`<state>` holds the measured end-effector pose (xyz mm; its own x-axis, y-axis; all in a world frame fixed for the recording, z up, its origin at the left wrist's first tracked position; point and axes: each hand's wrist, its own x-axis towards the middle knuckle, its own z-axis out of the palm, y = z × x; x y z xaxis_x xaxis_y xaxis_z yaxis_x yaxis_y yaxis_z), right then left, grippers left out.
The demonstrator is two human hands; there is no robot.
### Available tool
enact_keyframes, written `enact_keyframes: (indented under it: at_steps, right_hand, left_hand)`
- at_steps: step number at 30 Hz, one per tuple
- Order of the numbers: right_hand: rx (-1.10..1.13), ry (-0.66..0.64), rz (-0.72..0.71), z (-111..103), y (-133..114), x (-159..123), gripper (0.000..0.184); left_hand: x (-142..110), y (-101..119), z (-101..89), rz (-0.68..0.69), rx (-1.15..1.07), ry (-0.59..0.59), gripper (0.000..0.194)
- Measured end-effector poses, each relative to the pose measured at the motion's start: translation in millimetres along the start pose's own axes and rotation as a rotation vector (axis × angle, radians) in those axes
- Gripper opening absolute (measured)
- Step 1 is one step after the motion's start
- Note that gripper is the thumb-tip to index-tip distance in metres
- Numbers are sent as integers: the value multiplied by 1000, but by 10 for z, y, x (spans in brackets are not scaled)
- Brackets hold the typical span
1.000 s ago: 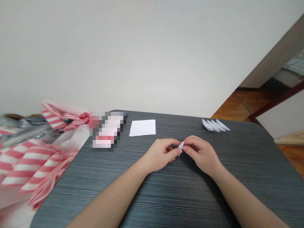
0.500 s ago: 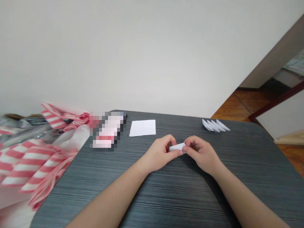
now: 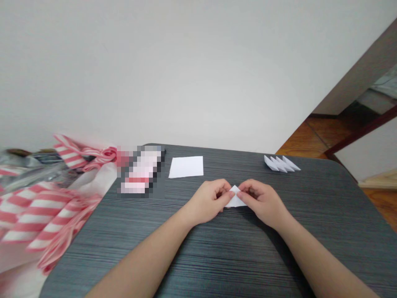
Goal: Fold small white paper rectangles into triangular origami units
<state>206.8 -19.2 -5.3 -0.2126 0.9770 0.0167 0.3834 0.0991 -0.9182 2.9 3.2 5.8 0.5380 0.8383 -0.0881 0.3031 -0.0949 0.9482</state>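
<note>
A small folded piece of white paper [image 3: 235, 202] is held between my two hands above the table, its peak pointing away from me. My left hand [image 3: 212, 200] pinches its left side, thumb on the near face and fingers curled behind. On the right side my right hand [image 3: 260, 202] grips it the same way, and both thumbs nearly meet below the peak. The fingers cover the paper's side edges. Behind my left hand lies a flat stack of white paper [image 3: 186, 167]. Several folded white paper pieces [image 3: 281, 164] rest in an overlapping row at the far right.
The dark wood-grain table [image 3: 198, 256] stands against a pale wall [image 3: 198, 74]. A pixelated pink-and-white object [image 3: 141, 169] lies at its back left. Red-and-white striped cloth [image 3: 46, 211] and plastic wrapping are heaped beyond the left edge. Wooden floor [image 3: 297, 138] shows at right.
The paper between my hands has turned from a narrow slanted strip to a triangle with its peak up. Both thumbs now press on its face. The other papers have not moved.
</note>
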Motion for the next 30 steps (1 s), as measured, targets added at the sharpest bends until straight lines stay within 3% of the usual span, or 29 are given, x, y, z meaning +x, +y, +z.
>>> enact_keyframes:
  at_steps: [9, 19, 24, 30]
  right_hand:
    - [-155, -46, -53, -17, -89, 12, 16]
    - [-232, -21, -117, -38, -145, 13, 17]
    - [-190, -22, -70, -17, -119, 9, 18]
    - [-121, -167, 68, -8, -115, -8, 20]
  left_hand:
    - [-1, 31, -4, 117, 133, -31, 23]
    - [-2, 47, 0, 64, 101, -46, 23]
    - [2, 44, -9, 34, 73, -20, 24]
    - [5, 24, -10, 23, 87, 15, 23]
